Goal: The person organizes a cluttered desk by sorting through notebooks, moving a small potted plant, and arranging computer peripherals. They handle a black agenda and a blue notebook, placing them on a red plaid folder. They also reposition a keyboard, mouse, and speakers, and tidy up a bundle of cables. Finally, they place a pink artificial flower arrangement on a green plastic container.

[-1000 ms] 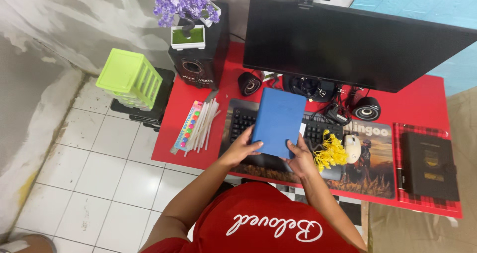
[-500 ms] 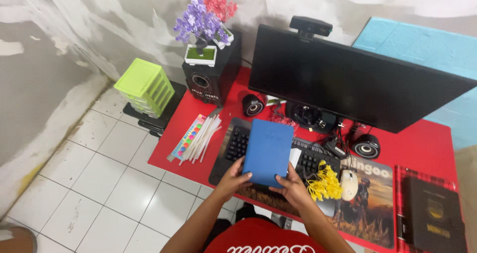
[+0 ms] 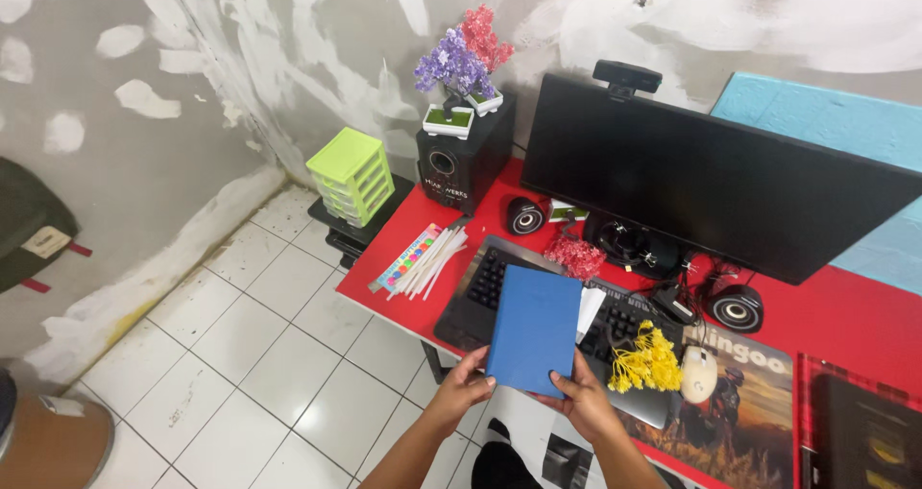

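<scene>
Blue book (image 3: 534,330): a closed, plain blue rectangle held above the near edge of the red desk (image 3: 845,308), its far end over the black keyboard (image 3: 480,297) and its near end toward the person.
Left hand (image 3: 468,386): clamped on the book's near left corner, thumb on the cover, fingers curled beneath.
Right hand (image 3: 585,402): clamped on the book's near right corner, thumb on the cover; the two hands are apart, one at each corner.
White paper (image 3: 588,307): a slip showing just beside the book's right edge, lying over the keyboard.
Yellow tags (image 3: 642,361): a loose bundle on the desk mat, between the book and the white mouse (image 3: 698,374).
Monitor (image 3: 711,183): a dark screen standing behind the keyboard, with a webcam (image 3: 626,76) on its top edge.
Small round speakers (image 3: 525,216): one at each side of the monitor's foot.
Tall black speaker (image 3: 463,155): at the desk's far left corner, carrying purple and pink artificial flowers (image 3: 461,61).
White sticks (image 3: 429,257): a fanned bundle to the left of the keyboard, next to a strip of coloured dots.
Green drawer unit (image 3: 351,175): on a low black stand beside the desk, above the white tiled floor (image 3: 240,354).
</scene>
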